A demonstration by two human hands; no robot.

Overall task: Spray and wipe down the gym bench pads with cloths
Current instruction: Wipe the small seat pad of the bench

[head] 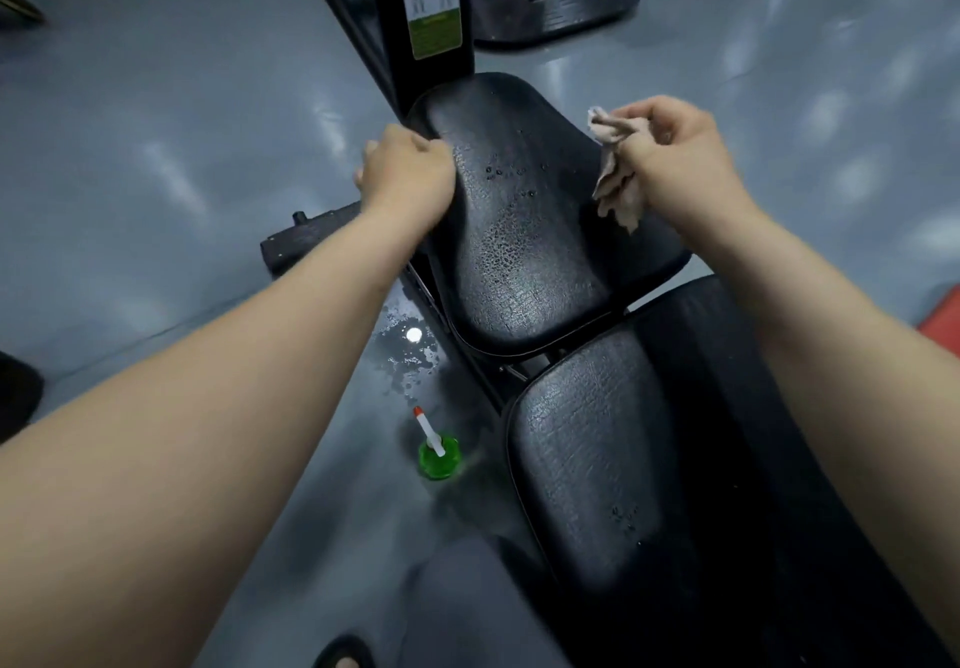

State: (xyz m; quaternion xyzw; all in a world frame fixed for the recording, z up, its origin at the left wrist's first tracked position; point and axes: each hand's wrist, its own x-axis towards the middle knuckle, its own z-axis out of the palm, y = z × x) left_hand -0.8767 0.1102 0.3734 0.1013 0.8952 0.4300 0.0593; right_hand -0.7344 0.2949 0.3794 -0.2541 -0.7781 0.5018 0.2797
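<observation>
— What are you seeing from there?

— I'm looking down over a grey floor point(156, 147) with the bench running away from me: the near pad point(587, 459) is lying closest, the far pad point(519, 251) is ending at a black upright point(384, 17).

— And the hands?

— They're working well apart. My left hand point(408, 173) is curling over the far pad's left edge, gripping it. My right hand point(680, 147) is pinching a crumpled beige cloth point(615, 184), which is hanging at the pad's right edge.

— The sprayer?

— The green spray bottle point(439, 457) is standing on the floor just left of the near pad, beside a puddle point(410, 350). Droplets point(514, 171) are sitting on the far pad between my hands.
</observation>
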